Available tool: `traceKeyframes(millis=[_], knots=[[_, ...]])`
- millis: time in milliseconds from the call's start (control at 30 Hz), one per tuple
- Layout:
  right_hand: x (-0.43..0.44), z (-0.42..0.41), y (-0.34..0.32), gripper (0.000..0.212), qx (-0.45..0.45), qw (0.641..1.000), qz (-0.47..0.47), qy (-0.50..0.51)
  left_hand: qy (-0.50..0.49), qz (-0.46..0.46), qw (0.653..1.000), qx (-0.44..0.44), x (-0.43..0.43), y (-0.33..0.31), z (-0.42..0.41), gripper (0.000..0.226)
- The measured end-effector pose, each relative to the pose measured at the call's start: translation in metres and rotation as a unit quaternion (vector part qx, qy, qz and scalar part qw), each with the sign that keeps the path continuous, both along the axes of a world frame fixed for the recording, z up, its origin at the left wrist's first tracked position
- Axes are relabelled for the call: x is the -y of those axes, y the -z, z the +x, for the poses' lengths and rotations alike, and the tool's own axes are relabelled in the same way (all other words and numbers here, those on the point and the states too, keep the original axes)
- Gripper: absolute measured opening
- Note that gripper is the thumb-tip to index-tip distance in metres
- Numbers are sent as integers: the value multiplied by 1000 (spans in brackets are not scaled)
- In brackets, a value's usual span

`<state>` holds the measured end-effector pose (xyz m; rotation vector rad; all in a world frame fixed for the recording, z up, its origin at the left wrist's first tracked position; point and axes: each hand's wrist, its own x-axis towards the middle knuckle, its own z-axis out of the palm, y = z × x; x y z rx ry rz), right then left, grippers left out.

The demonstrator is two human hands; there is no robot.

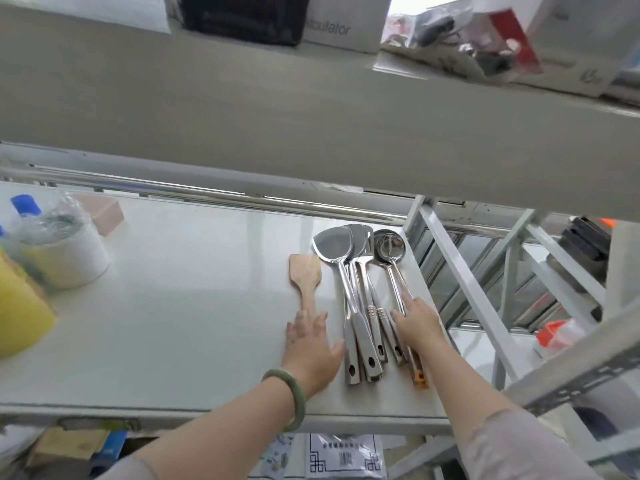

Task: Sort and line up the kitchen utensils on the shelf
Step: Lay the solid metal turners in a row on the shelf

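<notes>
The left hand (311, 344) lies flat and spread on the shelf (173, 306), fingers covering the handle end of the wooden spatula (304, 275), pressing on it rather than gripping it. The right hand (417, 320) is also flat and unclenched, fingertips resting on the ladle (389, 247) handles at the right edge of the metal bunch. Judging by this, the step in hand is squaring up the row: nudging handles parallel. The next move calls for sliding the wooden spatula nearer the steel ones and evening out the handle ends, which sit staggered near the shelf's front edge. Count: one wooden spatula; what looks like three steel turners (346, 244), blades overlapping; two ladles, bowls nested, though the overlap makes both counts uncertain. Well apart to the left stands a white tub (69, 258)
</notes>
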<state>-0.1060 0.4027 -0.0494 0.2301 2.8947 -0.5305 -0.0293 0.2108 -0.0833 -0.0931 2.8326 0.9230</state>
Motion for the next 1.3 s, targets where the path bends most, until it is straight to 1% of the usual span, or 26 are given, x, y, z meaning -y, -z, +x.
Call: traceKeyframes(millis=[67, 167, 267, 333, 500, 600, 667, 700, 767, 833, 867, 933, 1033, 1133, 1200, 1300], knots=[[1, 7, 5, 54, -19, 1000, -4, -10, 20, -24, 999, 22, -9, 0, -5, 68], [7, 14, 6, 46, -48, 999, -10, 9, 63, -54, 996, 16, -19, -3, -12, 72], [10, 17, 6, 40, -72, 997, -12, 19, 78, -18, 997, 7, -22, -5, -19, 82], [10, 19, 7, 37, -84, 996, -3, 27, 91, -15, 996, 8, -22, -8, -26, 84], [6, 23, 9, 29, -78, 996, 19, 34, 156, -30, 987, 10, -22, -16, -43, 83], [2, 20, 8, 28, -56, 997, 19, 42, 200, -25, 979, 11, -16, -18, -46, 76], [3, 19, 5, 31, -46, 998, 17, 47, 200, -26, 979, 6, -8, -15, -43, 70], [3, 18, 4, 34, -58, 997, 20, 46, 194, -36, 980, -3, -5, -12, -40, 68], [9, 16, 1, 36, -120, 992, 27, 34, 182, -69, 981, -22, 0, -7, -32, 67], [23, 14, -5, 38, -171, 985, -7, 6, 185, -100, 977, -26, 1, -3, -24, 67], [33, 12, -8, 38, -176, 984, -38, -3, 191, -113, 975, -24, 0, -2, -21, 66], [52, 8, -14, 39, -153, 986, -72, -13, 198, -134, 971, -21, 1, -2, -19, 65], [71, 1, -16, 45, -100, 995, -17, -16, 207, -156, 965, -29, 2, -3, -17, 64], [80, -6, -17, 37, -63, 997, 34, -6, 217, -169, 961, -31, 4, -3, -13, 64], [87, -11, -18, 37, -47, 997, 55, 2, 223, -175, 958, -31, 6, -3, -10, 65], [95, -16, -16, 52, -26, 996, 84, 17, 224, -167, 960, -28, 9, -4, -6, 65]])
